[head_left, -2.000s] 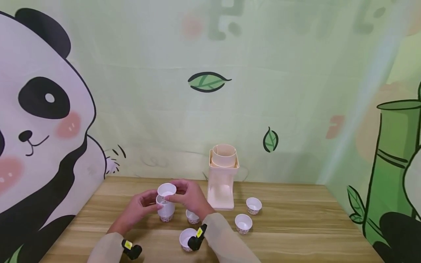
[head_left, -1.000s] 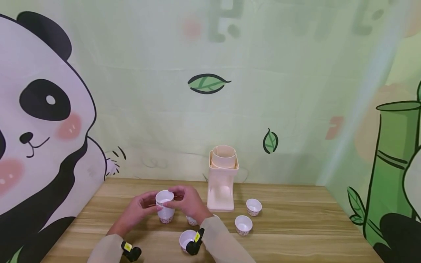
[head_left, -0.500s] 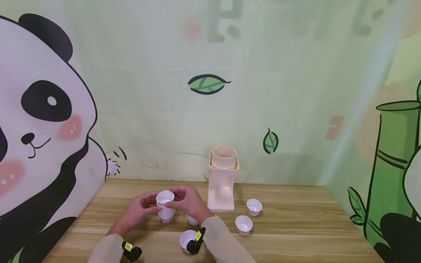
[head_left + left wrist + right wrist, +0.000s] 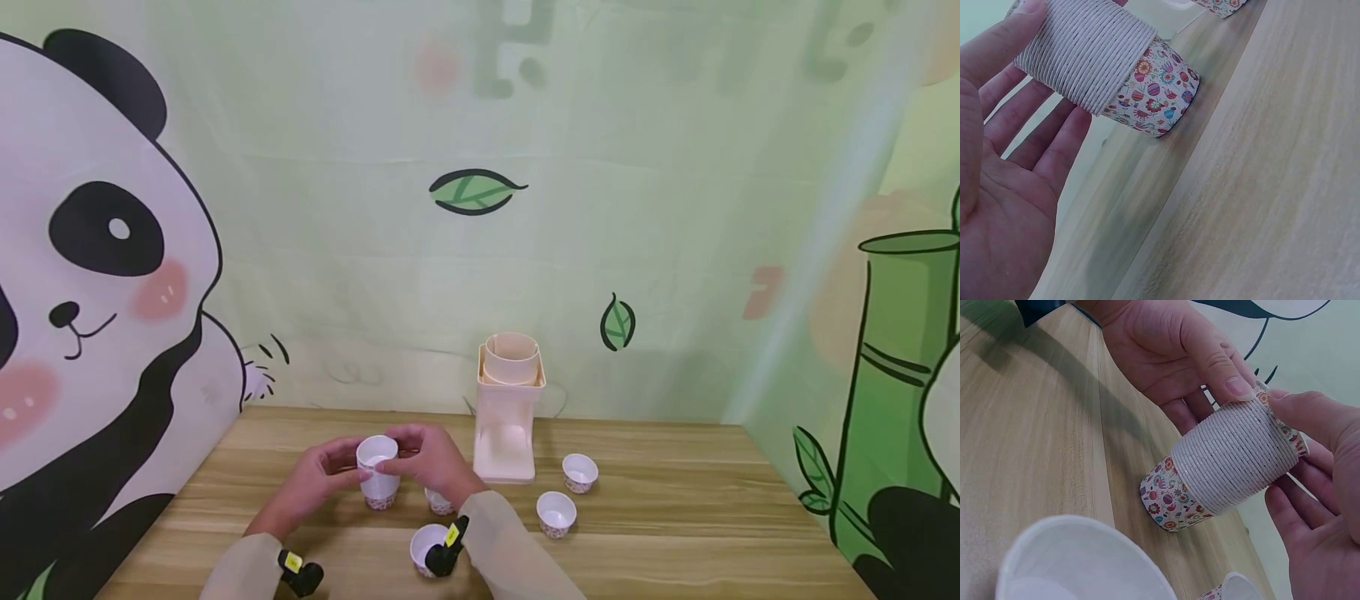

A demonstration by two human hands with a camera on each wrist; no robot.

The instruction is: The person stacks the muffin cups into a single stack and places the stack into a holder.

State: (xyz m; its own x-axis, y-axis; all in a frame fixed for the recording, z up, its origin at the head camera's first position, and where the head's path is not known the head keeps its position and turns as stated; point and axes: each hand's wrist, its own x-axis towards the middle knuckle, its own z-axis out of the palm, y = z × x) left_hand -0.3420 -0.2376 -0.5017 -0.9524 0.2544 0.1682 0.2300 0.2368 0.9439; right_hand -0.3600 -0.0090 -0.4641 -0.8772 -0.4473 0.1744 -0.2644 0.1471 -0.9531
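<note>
Both hands hold a tall stack of white paper cups (image 4: pixel 381 487) upright at the left of the table. Its rims are packed close together, and a floral print shows on the bottom cup in the left wrist view. My left hand (image 4: pixel 326 471) has its thumb and fingers around the stack's left side. From the right, my right hand (image 4: pixel 431 457) pinches the uppermost cup (image 4: pixel 1263 398) near the top, thumb in front. Right beside the stack, a single paper cup (image 4: pixel 438 502) is partly hidden by the right hand.
Another cup (image 4: pixel 424 546) stands nearer, partly behind the right wrist camera (image 4: pixel 446 554). Two more cups, a nearer one (image 4: pixel 556 515) and a farther one (image 4: pixel 580 473), stand to the right. A pale pink stand (image 4: pixel 504 450) with a round tube rises at the back by the wall cloth.
My right hand has lowered the uppermost cup, held tilted over the stack two seconds ago, down onto it. Over the last half second both hands have stayed nearly still.
</note>
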